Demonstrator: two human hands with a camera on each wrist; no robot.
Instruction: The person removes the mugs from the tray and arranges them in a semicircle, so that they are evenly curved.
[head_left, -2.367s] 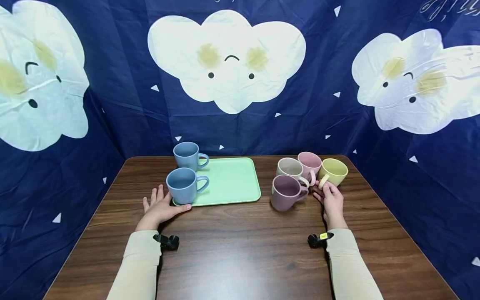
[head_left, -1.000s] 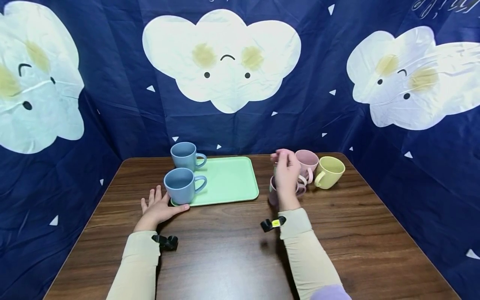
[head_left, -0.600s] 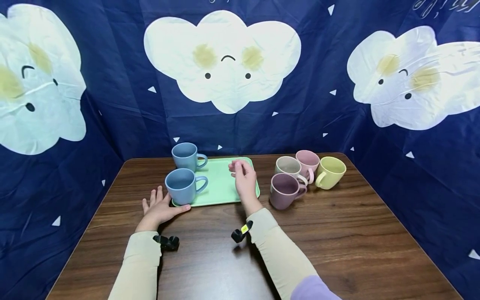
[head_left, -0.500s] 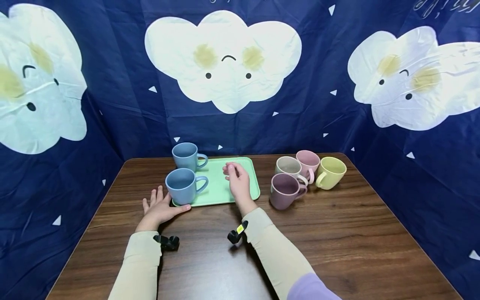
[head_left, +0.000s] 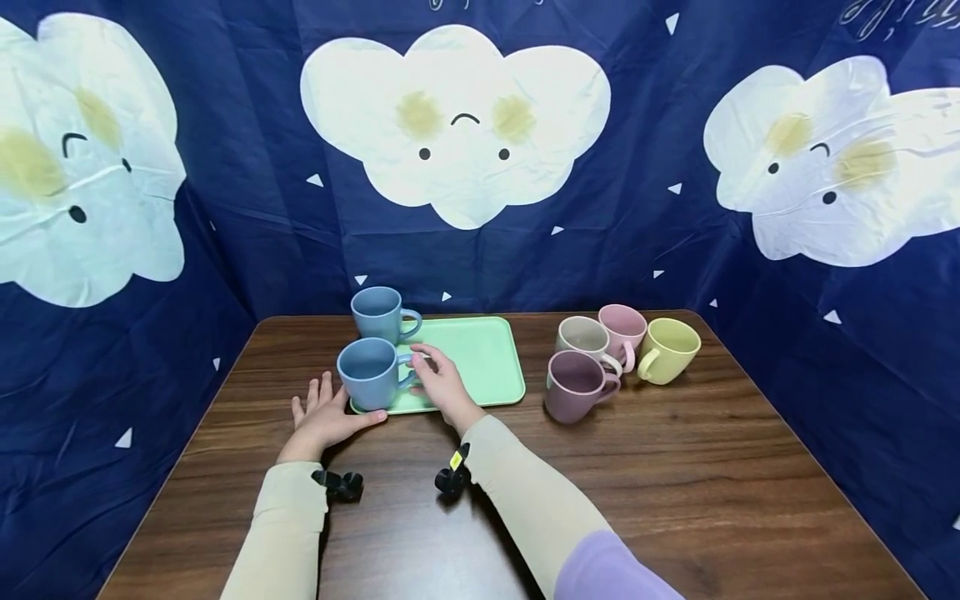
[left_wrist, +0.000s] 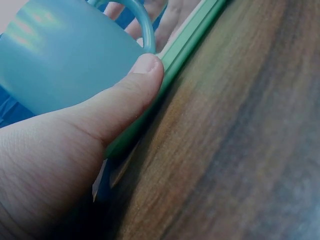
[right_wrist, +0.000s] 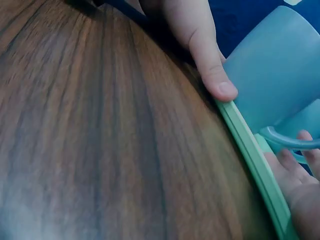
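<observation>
Through my head view I see a cream left sleeve [head_left: 277, 517] at seven o'clock and a cream right sleeve [head_left: 532, 479] toward five, ending in lilac cloth [head_left: 603, 567]. Black wrist cameras [head_left: 350, 487] sit by both cuffs, the right one yellow-tagged.

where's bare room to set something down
Free: the right part of the green tray, and the table in front of the purple mug and yellow mug. Crowded: the tray's left end, with front blue mug, rear blue mug, left grip and right grip; and back right, around grey mug and pink mug.
</observation>
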